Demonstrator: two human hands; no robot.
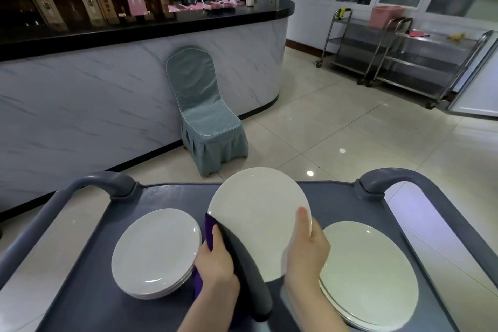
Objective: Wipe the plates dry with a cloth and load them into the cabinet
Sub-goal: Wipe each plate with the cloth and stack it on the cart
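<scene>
One grey cart (89,277) carries everything here, and no cabinet can be picked out in view, so the loading looks some way off. On its tray a stack of white plates (156,250) sits to the left and a second stack (369,277) to the right, well apart. The plate being dried (258,218) is held up tilted between them, above the tray. A purple cloth (208,234) with a dark grey fold wraps that plate's left edge. The left hand (215,264) has its grip closed round the cloth and presses it against the rim. The right hand (307,253) is clamped on the plate's right rim, thumb on the face, fingers hidden behind. The plate hangs from that one-edge grip, so the likely trouble is a slip. A damp glaze, or a hard push from the cloth side, could lever it loose and drop it onto the right stack or the tray, chipping both.
</scene>
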